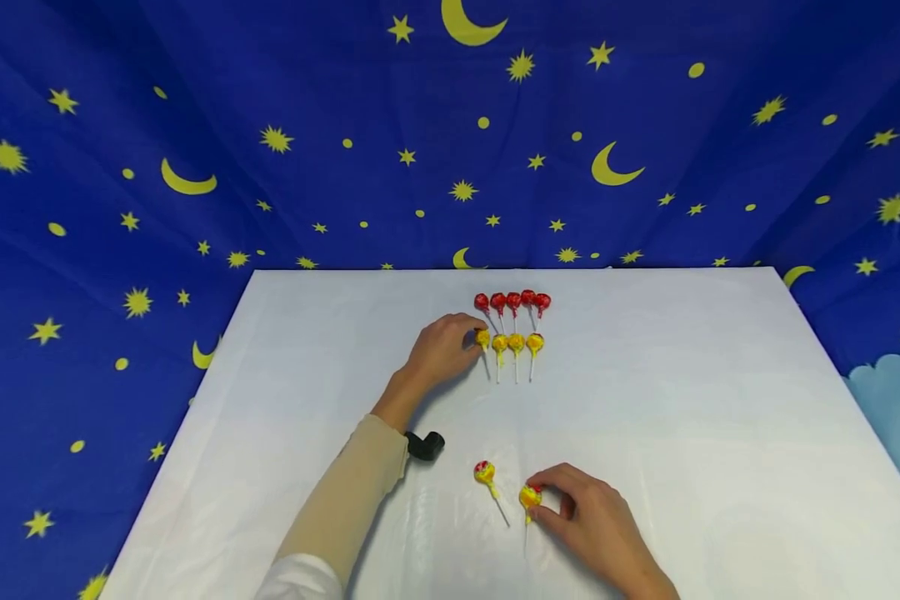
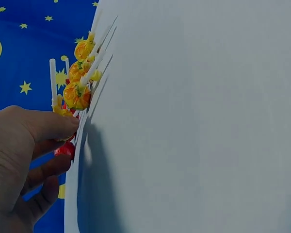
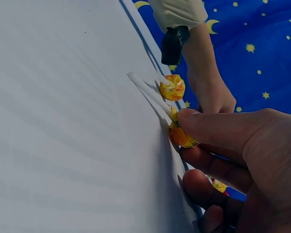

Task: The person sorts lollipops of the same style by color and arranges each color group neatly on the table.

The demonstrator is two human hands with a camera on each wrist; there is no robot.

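Observation:
Far on the table, my left hand [image 1: 444, 348] pinches a yellow lollipop [image 1: 483, 339] at the left end of a row. Three more yellow lollipops [image 1: 516, 343] lie to its right, sticks toward me. Just behind them is a row of several red lollipops [image 1: 513, 302]. Nearer to me, my right hand [image 1: 591, 521] holds another yellow lollipop [image 1: 529, 497] between thumb and fingers; its stick [image 3: 148, 91] shows in the right wrist view. Left of that hand lies a loose yellow lollipop [image 1: 484, 472], its stick slanting toward me.
A white cover lies over the table [image 1: 720, 417]. Behind it hangs a blue cloth [image 1: 345, 100] with yellow stars and moons. A black wrist device [image 1: 425, 446] sticks out from the left sleeve [image 1: 345, 492].

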